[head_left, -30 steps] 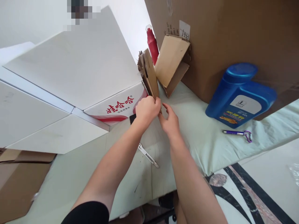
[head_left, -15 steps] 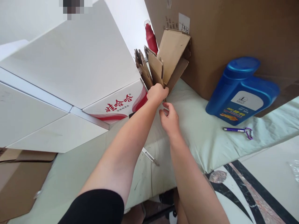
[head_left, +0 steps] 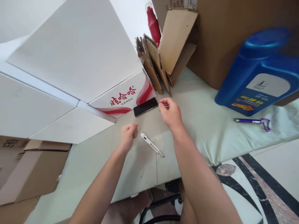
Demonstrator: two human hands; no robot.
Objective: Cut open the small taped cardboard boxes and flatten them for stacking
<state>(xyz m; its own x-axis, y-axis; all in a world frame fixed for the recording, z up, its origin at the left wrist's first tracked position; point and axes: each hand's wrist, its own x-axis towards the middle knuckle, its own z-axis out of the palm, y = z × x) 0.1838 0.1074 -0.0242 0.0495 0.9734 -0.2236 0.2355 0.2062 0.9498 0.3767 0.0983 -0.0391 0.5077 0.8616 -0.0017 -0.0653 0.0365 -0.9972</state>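
My left hand [head_left: 129, 136] is closed in a fist over the cloth-covered surface; whatever it may hold is hidden. Just left of a white utility knife [head_left: 152, 144], it touches neither that nor the phone. My right hand [head_left: 171, 114] has thumb and fingers pinched together, and anything between them is too small to name. A black smartphone [head_left: 146, 107] lies to the left of those fingertips, against the printed white box [head_left: 125, 96]. Folded cardboard pieces [head_left: 153, 67] stand upright beyond the right hand, untouched by either hand.
White boxes [head_left: 77, 46] are stacked at left, brown cartons [head_left: 39, 177] below them. A red bottle [head_left: 153, 26] stands behind the cardboard. At right are a blue jug [head_left: 254, 77], a purple pen-like item with a clip [head_left: 251, 121] and a large brown carton [head_left: 221, 37].
My left hand has let go of the folded cardboard and drawn back toward me, to the left. The phone and the whole utility knife now show. My right hand stays near the cardboard, fingers more closed.
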